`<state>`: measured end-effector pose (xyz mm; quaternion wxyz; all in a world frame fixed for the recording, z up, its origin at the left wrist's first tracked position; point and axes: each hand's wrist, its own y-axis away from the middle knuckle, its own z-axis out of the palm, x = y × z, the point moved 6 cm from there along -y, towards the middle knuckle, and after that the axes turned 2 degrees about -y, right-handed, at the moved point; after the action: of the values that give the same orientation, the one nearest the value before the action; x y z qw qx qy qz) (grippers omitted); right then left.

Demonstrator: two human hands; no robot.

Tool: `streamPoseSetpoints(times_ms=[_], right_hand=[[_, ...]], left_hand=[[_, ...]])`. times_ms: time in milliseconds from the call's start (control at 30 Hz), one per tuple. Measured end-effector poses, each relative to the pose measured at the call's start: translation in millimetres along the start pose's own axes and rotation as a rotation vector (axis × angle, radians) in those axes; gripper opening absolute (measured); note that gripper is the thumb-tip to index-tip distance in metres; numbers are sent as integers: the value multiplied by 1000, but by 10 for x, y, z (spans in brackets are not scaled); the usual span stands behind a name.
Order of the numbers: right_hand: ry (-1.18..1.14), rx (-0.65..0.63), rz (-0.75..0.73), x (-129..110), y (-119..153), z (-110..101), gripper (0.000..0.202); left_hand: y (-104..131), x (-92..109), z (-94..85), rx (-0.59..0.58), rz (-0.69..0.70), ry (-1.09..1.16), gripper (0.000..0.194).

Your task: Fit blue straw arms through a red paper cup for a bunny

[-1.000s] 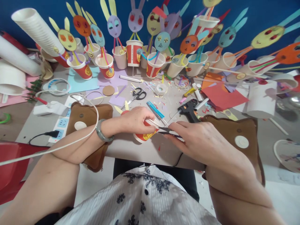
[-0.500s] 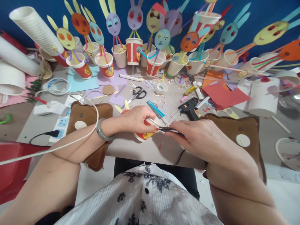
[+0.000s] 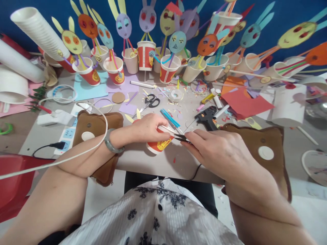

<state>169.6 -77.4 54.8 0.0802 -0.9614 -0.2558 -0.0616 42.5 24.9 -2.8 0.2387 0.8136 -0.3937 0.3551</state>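
My left hand (image 3: 153, 128) is closed around a red-and-white paper cup (image 3: 159, 144), which lies tilted with its rim to the upper right. Its fingers cover much of the cup. Yellow paper ears (image 3: 134, 116) stick out behind that hand. In my right hand (image 3: 208, 143) is a pair of dark-bladed scissors (image 3: 181, 136), mostly hidden by the fingers. The blades meet the cup near its rim; whether they are cutting I cannot tell. Blue straws (image 3: 170, 118) lie just beyond the cup, beside a black glue gun (image 3: 206, 117).
Paper cups with paper rabbit faces (image 3: 122, 26) line the back by the blue wall. Another pair of scissors (image 3: 152, 101), tape rolls, scraps and red paper (image 3: 246, 103) cover the table. Brown cushions lie under both forearms. A white cable (image 3: 106, 119) crosses my left arm.
My right hand has shifted slightly, and the scissor blades now look a little further apart at the cup's rim. The left hand and cup have barely moved.
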Motion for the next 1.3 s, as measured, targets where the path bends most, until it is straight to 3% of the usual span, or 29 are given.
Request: streamPoseSetpoints(times_ms=[233,500,800,1300], right_hand=[[56,-51,-20,-102,18,42,13],[-35,-132,8,-112,53,99,15],[-116,-118,-29,-67,112,92,24],[-111,-117,-82,-50,95,40,17]], left_hand=[[-1,54,32,-7,67,-46,29],[7,81,68,-5,98,-131,31],[41,138,94,-21,197,-153,29],[62,188,82,35,379,-125,34]])
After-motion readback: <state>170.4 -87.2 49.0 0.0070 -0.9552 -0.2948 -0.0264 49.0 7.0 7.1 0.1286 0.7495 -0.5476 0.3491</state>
